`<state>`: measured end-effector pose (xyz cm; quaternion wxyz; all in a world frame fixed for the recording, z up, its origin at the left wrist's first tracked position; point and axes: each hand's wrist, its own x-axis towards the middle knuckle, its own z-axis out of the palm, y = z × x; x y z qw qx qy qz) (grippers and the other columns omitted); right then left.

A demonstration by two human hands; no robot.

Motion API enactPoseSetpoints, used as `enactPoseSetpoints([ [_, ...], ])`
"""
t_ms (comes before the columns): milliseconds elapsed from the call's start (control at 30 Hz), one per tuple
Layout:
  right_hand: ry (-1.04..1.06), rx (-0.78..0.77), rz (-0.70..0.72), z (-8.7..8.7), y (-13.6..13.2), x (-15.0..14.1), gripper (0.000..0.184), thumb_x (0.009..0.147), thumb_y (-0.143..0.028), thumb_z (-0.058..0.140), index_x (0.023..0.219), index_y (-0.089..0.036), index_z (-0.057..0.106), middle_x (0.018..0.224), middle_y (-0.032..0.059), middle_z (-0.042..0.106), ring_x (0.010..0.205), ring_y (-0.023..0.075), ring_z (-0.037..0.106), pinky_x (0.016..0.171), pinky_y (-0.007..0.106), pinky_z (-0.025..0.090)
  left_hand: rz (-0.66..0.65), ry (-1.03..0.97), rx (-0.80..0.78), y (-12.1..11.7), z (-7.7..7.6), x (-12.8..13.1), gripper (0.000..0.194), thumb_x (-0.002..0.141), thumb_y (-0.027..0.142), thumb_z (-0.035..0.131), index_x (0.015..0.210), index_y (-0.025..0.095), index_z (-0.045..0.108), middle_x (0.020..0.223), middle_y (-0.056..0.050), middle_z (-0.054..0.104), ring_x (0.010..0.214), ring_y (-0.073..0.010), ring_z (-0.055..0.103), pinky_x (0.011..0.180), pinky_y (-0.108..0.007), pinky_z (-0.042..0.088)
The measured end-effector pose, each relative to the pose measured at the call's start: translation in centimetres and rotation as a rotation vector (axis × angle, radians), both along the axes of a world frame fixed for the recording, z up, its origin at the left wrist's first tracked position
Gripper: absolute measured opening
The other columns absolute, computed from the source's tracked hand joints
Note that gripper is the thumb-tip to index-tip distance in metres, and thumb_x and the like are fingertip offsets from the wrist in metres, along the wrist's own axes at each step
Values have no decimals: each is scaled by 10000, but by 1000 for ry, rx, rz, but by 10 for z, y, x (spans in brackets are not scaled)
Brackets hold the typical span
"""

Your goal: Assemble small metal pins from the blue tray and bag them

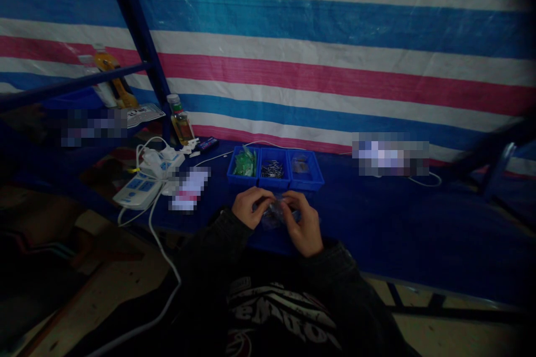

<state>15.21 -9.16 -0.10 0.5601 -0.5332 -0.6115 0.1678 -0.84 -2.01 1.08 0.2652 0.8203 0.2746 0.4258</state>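
Since the small clear plastic bag [274, 215] looks light, soft and slippery, a pinched fold seems the surest hold. Fingers [256, 198] of the left hand [250, 207] and right hand [304, 224] curl together, clamped on it from both sides. It sits between them, just above the blue-covered worktop [377, 217], with a blue compartment tray [274, 184] just beyond the fingertips.

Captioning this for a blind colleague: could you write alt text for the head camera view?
A person's left hand and right hand hold a clear plastic bag over a blue-covered table, in front of a blue three-compartment tray with green packets and small metal parts; a striped tarp hangs behind.
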Motion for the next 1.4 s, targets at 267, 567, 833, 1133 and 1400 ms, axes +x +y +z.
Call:
enactPoseSetpoints([
  [267,-53,-4,-17,2,-1,2,184,946,-245,477,947,-213,658,806,17,669,714,169,622,700,296,481,-39,-37,35,5,-2,-2,273,900,92,479,977,182,725,962,-64,744,922,-179,683,872,-319,524],
  [567,-4,-22,-28,-3,2,3,192,913,-280,562,1046,-218,685,943,38,728,774,180,671,753,304,521,14,-9,13,4,-1,0,139,893,229,620,953,180,736,941,-72,749,895,-188,679,811,-304,527],
  [833,-100,-41,-63,1,-1,2,252,933,-370,560,781,-198,663,658,-7,653,592,140,583,603,258,450,51,-29,35,4,-1,1,195,916,278,590,808,159,702,883,-85,719,875,-187,655,839,-319,508],
  [1133,-75,-26,-65,0,-1,2,203,944,-350,534,927,-214,683,694,1,678,591,150,616,604,260,474,134,-10,28,0,3,0,245,896,344,609,766,159,705,669,-26,641,579,-116,548,586,-242,451],
  [1400,10,-50,3,5,-3,0,245,980,-346,463,1041,-222,666,826,31,718,657,165,663,647,279,520,38,-44,-166,-5,3,0,220,949,312,528,979,167,690,755,-24,733,669,-132,688,666,-218,524],
])
